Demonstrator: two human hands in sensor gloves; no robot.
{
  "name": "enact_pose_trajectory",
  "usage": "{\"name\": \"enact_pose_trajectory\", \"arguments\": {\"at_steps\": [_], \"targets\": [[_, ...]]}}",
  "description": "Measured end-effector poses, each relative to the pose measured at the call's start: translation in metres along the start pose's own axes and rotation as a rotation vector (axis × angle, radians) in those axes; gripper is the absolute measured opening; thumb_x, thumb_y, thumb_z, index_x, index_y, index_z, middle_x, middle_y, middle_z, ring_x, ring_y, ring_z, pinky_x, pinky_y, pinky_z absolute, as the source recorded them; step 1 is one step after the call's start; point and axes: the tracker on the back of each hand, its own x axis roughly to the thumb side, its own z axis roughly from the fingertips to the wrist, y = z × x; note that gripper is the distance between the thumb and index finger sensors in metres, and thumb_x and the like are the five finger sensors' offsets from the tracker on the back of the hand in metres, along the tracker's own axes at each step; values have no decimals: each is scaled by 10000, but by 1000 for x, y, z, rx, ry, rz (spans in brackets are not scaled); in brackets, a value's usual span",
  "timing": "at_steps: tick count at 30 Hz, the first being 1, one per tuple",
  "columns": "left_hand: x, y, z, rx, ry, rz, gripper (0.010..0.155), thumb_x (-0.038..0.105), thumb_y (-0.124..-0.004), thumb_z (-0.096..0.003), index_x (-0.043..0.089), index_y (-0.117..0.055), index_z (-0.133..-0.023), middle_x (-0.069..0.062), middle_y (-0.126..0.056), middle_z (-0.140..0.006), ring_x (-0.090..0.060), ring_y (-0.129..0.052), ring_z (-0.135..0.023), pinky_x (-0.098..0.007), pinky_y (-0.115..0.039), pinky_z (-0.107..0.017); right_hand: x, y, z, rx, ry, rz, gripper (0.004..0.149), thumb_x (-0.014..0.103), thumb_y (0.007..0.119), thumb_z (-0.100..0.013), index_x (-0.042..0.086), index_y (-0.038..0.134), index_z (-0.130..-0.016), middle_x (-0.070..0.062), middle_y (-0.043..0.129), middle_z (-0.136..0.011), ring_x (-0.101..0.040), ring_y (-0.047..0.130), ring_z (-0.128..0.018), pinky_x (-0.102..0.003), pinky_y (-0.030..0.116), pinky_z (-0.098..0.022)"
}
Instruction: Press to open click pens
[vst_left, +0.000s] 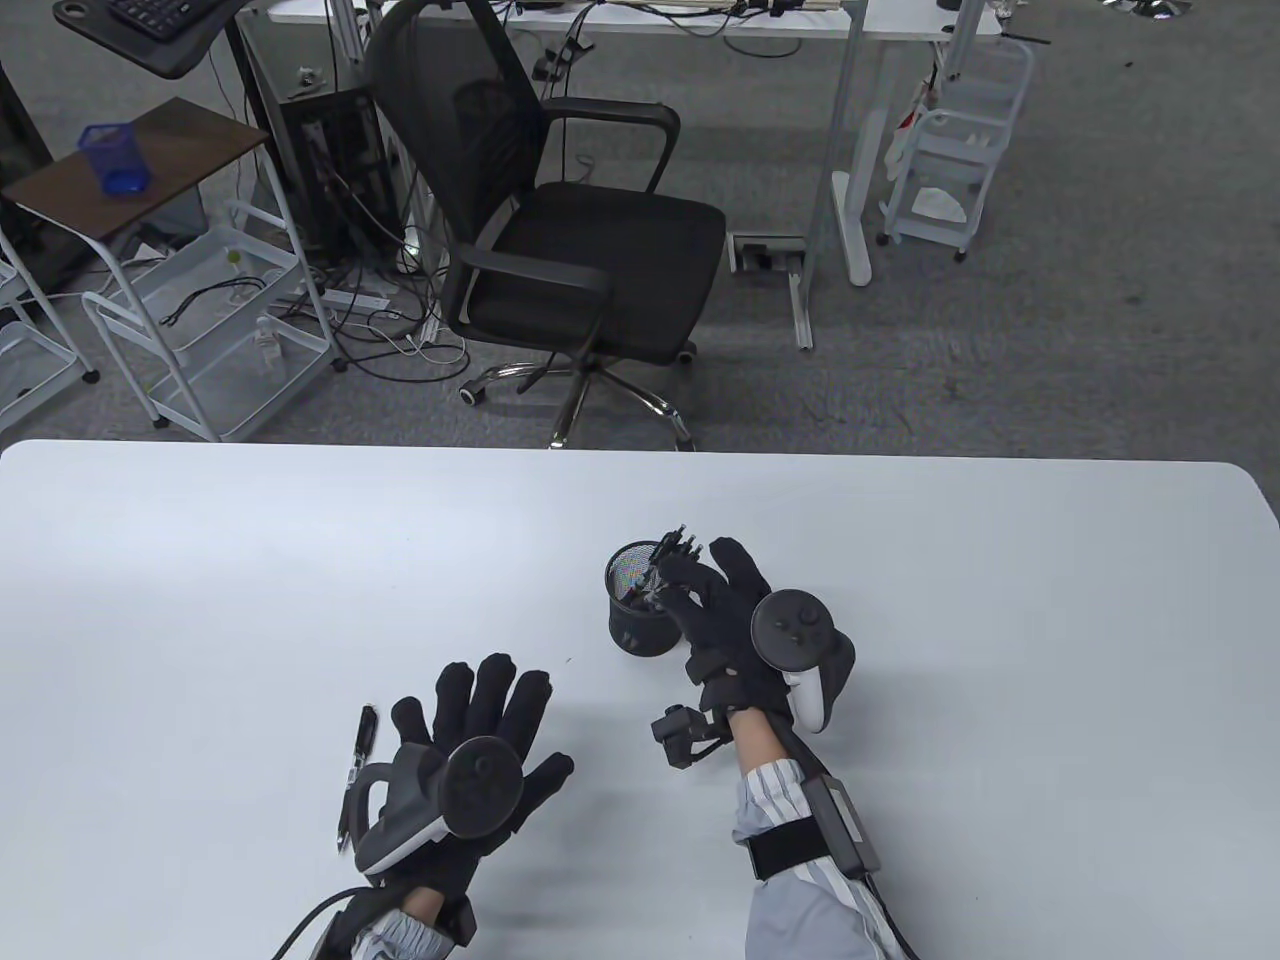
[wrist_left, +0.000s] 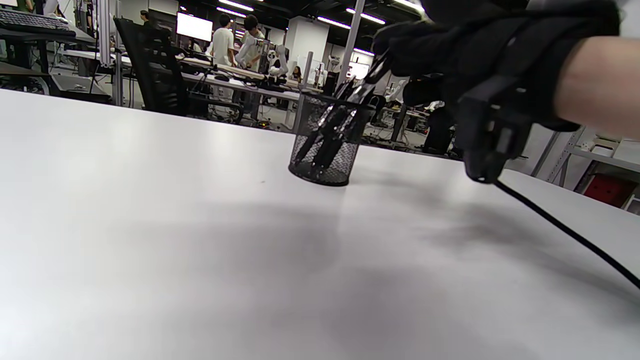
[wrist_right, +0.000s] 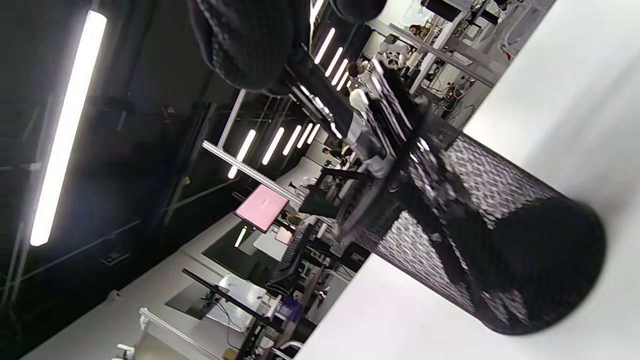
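Note:
A black mesh pen cup (vst_left: 632, 612) stands mid-table with several black click pens (vst_left: 676, 548) leaning in it. My right hand (vst_left: 692, 578) is at the cup's right rim, and its fingers pinch the top of one pen that still stands in the cup. The left wrist view shows the cup (wrist_left: 326, 150) and my right hand (wrist_left: 400, 50) on a pen top. The right wrist view shows the cup (wrist_right: 500, 235), the pens (wrist_right: 395, 107) and a fingertip (wrist_right: 250, 45) against one pen. My left hand (vst_left: 482, 700) rests flat on the table with its fingers spread, holding nothing. One black pen (vst_left: 357, 760) lies on the table just left of it.
The white table (vst_left: 900, 520) has its far edge at mid-frame. Beyond it stand a black office chair (vst_left: 560, 230) and white wire carts (vst_left: 200, 330). A cable (wrist_left: 565, 230) runs from my right wrist over the table.

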Motion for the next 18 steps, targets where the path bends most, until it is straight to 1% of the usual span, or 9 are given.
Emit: {"name": "enact_pose_trajectory", "arguments": {"at_steps": [3, 4, 5, 7, 10, 13, 16, 18], "targets": [[0, 0, 0, 0, 0, 2, 741, 614, -536, -697, 258, -230, -1269, -180, -138, -1330, -580, -165, -1172, -813, -171, -720, 11, -12, 5, -25, -33, -61, 402, 264, 782, -607, 166, 797, -997, -313, 444, -1195, -668, 432, -1006, -829, 229, -608], [0, 0, 0, 1, 0, 2, 741, 614, -536, -697, 258, -229, -1269, -177, -142, -1331, -578, -165, -1173, -813, -171, -720, 14, -15, 6, -29, -38, -66, 402, 253, 782, -607, 156, 800, -997, -314, 473, -1190, -635, 523, -1010, -817, 265, -626], [0, 0, 0, 0, 0, 3, 742, 614, -536, -696, 257, -229, -1270, -179, -142, -1330, -579, -165, -1173, -814, -171, -720, 17, -19, 7, -29, -43, -56, 403, 247, 781, -608, 147, 799, -998, -318, 551, -1164, -550, 668, -989, -787, 326, -651], [0, 0, 0, -4, -1, 2, 741, 614, -535, -697, 258, -228, -1269, -180, -139, -1330, -580, -164, -1172, -814, -170, -719, 21, -25, 10, -41, -68, -53, 403, 243, 781, -607, 145, 798, -997, -308, 674, -1106, -431, 840, -903, -751, 421, -671], [1, -1, 0, -6, -3, -2, 744, 615, -534, -697, 257, -223, -1270, -180, -139, -1331, -579, -163, -1173, -814, -171, -720, 29, -33, 16, -97, -108, -83, 416, 245, 793, -598, 122, 805, -995, -295, 731, -1067, -390, 885, -863, -731, 469, -669], [2, -1, 1, -9, -7, -5, 740, 616, -532, -697, 261, -223, -1269, -177, -137, -1331, -580, -165, -1173, -815, -172, -719, 40, -42, 26, -150, -149, -116, 437, 245, 806, -588, 100, 798, -1001, -300, 744, -1047, -357, 908, -836, -695, 512, -667], [3, -1, 1, -10, -9, -9, 743, 617, -530, -698, 261, -218, -1270, -176, -136, -1332, -581, -165, -1173, -816, -171, -720, 51, -51, 36, -157, -196, -189, 435, 241, 815, -587, 86, 796, -993, -292, 756, -1033, -338, 918, -843, -666, 531, -670], [3, -1, 1, -10, -9, -9, 741, 618, -527, -698, 262, -218, -1270, -177, -133, -1332, -583, -165, -1172, -817, -172, -719, 56, -56, 43, -159, -212, -230, 452, 235, 815, -587, 76, 769, -1008, -301, 752, -1029, -326, 927, -850, -634, 554, -677]]}}
